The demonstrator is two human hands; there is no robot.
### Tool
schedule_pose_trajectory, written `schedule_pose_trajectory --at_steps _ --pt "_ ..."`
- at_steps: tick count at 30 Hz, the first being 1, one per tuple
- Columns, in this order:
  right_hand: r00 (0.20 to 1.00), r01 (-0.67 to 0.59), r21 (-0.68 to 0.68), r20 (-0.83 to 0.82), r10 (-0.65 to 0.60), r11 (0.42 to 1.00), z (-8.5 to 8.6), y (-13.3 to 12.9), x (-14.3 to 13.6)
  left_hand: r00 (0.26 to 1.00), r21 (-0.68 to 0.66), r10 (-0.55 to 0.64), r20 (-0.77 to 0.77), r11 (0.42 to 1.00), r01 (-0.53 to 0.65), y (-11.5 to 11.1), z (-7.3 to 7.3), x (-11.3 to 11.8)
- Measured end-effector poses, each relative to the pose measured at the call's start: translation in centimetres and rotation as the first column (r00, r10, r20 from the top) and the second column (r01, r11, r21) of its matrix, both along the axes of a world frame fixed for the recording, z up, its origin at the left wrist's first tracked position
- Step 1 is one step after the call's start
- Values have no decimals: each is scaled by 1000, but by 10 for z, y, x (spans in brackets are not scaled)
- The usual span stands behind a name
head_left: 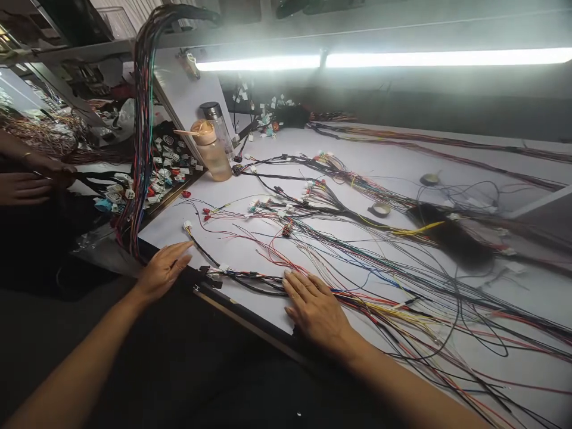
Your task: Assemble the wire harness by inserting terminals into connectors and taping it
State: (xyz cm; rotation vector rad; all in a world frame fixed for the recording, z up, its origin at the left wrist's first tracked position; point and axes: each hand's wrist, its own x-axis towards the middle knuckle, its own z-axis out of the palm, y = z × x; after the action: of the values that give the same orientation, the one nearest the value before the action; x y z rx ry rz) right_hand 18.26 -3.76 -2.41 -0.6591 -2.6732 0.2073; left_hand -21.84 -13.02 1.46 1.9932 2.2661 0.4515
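R hand (pixel 317 307) flat on wire bundle (pixel 252 276), fingers slightly spread.
L hand (pixel 165 271) empty, fingers out, thumb apart, nr worktop (pixel 263 308) edge.

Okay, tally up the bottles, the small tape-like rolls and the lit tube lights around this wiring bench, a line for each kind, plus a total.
Bottles: 2 (peach-lidded bottle, dark-lidded bottle)
Tape-like rolls: 2 (nearer roll, farther roll)
Lit tube lights: 2 (left tube, right tube)
Total: 6
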Motion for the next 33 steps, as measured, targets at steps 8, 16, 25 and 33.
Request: schedule_pose_trajectory --at_steps 8,16,25,33 --pt "1000 -2 -11 23 2 1000 0 0 1 962 -60 -246 -116 969 241 1 -2 25" --pt "1000 -4 -18 25 4 1000 1 -1 1 966 -22 -235 106 971 238 -5 11 24" --pt "1000 -4 -14 30 4 1000 0 -1 1 992 120 -70 105 991 58 19 26 38" --pt "1000 11 10 0 -11 1000 0 -1 0 891 156 -392 -228 889 431 25 0 143"
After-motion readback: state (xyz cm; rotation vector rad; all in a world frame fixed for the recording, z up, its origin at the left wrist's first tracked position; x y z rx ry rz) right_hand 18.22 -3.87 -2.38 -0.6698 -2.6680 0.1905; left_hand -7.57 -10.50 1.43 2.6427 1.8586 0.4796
